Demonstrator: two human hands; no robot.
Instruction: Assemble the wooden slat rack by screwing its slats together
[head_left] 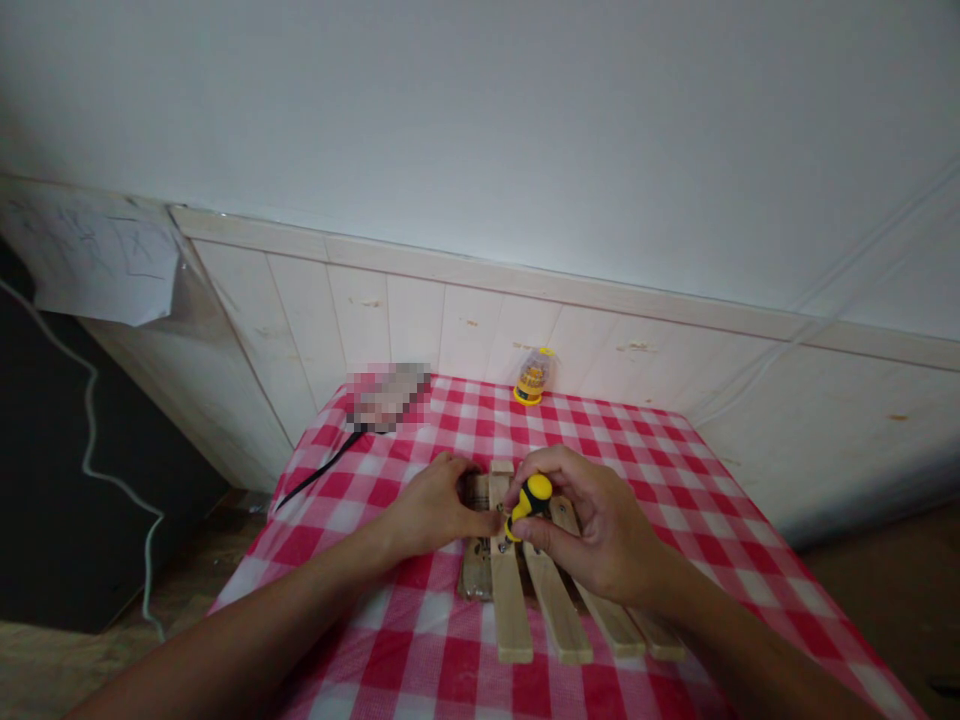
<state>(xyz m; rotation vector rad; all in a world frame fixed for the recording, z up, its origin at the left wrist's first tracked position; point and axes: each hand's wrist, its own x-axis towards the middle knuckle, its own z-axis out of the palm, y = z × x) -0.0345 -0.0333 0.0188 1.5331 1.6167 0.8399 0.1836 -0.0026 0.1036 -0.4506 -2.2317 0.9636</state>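
My right hand is closed around a short yellow-and-black screwdriver. The tool leans, its tip down at a small metal screw on the leftmost wooden slat. My left hand grips that slat from the left, thumb near the screwdriver's tip and fingers curled at the far side. Several pale wooden slats fan out toward me, among them a second slat and a third slat. Under them lies a brown, tape-wrapped block. My right hand hides part of the slats' far ends.
A red-and-white checked cloth covers the table. Against the panelled wall stands a clear tub with a yellow lid and base. At the far left corner a blurred-out object lies with a black strap.
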